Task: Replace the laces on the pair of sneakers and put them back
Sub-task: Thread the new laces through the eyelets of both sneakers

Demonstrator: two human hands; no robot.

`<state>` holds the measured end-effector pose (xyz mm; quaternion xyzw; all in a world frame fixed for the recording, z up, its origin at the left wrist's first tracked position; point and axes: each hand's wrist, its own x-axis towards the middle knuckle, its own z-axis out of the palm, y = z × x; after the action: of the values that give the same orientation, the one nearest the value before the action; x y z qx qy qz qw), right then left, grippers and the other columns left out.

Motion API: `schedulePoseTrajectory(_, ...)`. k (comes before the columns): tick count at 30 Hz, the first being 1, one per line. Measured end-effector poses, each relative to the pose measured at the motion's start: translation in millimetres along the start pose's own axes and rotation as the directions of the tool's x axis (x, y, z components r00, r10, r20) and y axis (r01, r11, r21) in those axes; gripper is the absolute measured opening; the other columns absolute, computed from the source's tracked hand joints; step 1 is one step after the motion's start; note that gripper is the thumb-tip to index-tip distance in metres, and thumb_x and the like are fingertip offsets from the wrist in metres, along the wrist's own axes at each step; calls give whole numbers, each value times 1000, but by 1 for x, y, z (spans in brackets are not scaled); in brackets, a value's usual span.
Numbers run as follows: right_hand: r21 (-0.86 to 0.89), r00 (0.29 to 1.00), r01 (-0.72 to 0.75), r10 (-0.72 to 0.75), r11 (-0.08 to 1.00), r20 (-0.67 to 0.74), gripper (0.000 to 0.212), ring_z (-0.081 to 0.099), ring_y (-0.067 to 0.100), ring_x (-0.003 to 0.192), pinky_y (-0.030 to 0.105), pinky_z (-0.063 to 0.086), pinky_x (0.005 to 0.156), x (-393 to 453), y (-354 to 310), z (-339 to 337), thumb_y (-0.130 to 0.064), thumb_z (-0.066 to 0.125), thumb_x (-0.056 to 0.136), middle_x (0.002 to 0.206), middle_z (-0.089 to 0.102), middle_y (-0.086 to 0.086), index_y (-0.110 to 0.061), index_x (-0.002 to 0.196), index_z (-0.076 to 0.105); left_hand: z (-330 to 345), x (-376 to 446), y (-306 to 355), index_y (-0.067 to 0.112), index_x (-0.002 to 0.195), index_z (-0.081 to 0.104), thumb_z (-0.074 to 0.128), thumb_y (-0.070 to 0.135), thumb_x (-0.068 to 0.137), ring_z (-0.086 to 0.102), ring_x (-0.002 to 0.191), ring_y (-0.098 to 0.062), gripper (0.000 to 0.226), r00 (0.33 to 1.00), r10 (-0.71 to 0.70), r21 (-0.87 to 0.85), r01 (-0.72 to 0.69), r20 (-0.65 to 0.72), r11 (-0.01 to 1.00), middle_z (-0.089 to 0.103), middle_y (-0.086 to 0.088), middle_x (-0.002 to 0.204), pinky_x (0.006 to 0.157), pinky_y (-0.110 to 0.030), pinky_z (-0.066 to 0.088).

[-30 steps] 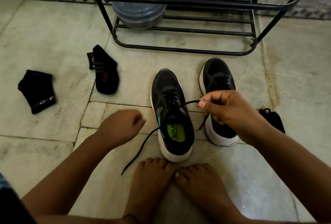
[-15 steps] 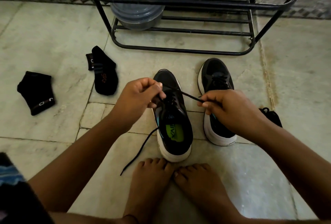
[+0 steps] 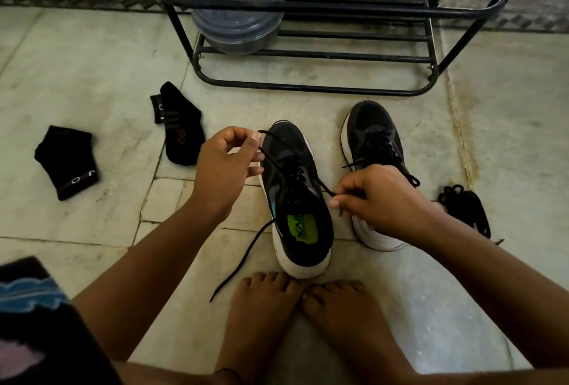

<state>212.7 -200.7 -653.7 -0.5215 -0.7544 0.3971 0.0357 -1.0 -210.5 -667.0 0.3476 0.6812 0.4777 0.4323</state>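
Broadly, floor (image 3: 92, 55): pale stone slabs; everything below lies on it.
Shoe rack (image 3: 308, 88): black metal tubing at the far side, with a lidded grey plastic container (image 3: 237, 14) on its lowest rails.
Near sneaker (image 3: 295, 199): black with a white sole and a green insole label, upright, toe pointing to the rack, its heel just beyond the person's bare toes.
Far sneaker (image 3: 372, 141): same make, laced, just beside the first on the right; its heel is partly hidden by the right hand.
Socks: one black sock (image 3: 180, 128) left of the near sneaker, another (image 3: 69, 162) further left, well apart from the shoes.
Spare lace bundle (image 3: 465, 209): black, coiled on the floor right of the far sneaker.
Left hand (image 3: 224, 165): raised over the near sneaker's toe, thumb and forefinger pinching the lace (image 3: 295, 170).
Right hand (image 3: 378, 199): fingers curled, pinching the same lace at the shoe's right side.
Lace's loose end: trails from the shoe's left side across the floor towards the left foot.
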Motion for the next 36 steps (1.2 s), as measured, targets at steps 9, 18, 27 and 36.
schedulePoseTrajectory(9,447,993,-57,98,893,-71,7,71,15,68,22,57,64,26,5,15,-1,63,87,74,72,8,-4,86,69,0,-25,-16,30,89,69,62,31,87,48,69,-3,7,900,243,578,-421,362,699,57,8,82,61,-12,36)
schedulePoseTrajectory(18,122,993,44,-30,992,-116,9,66,12,71,28,57,73,43,5,19,-8,62,88,74,68,1,-8,82,69,12,-16,-17,32,114,67,56,40,90,48,95,-11,28,869,163,740,-485,467,466,51,7,92,72,-24,35)
schedulePoseTrajectory(27,-91,982,150,-158,985,-98,11,59,21,77,41,51,75,47,-1,26,-13,59,90,81,64,7,-5,84,65,17,-12,-28,27,107,69,70,31,82,45,69,-1,26,897,113,705,-409,428,579,48,14,82,60,-6,31)
schedulePoseTrajectory(36,-12,980,119,-119,993,-159,14,60,17,82,38,52,78,43,5,40,-21,68,84,88,65,4,-7,86,68,18,-33,-43,31,82,55,64,27,85,45,70,-4,10,894,177,689,-432,411,582,42,13,78,59,-20,37)
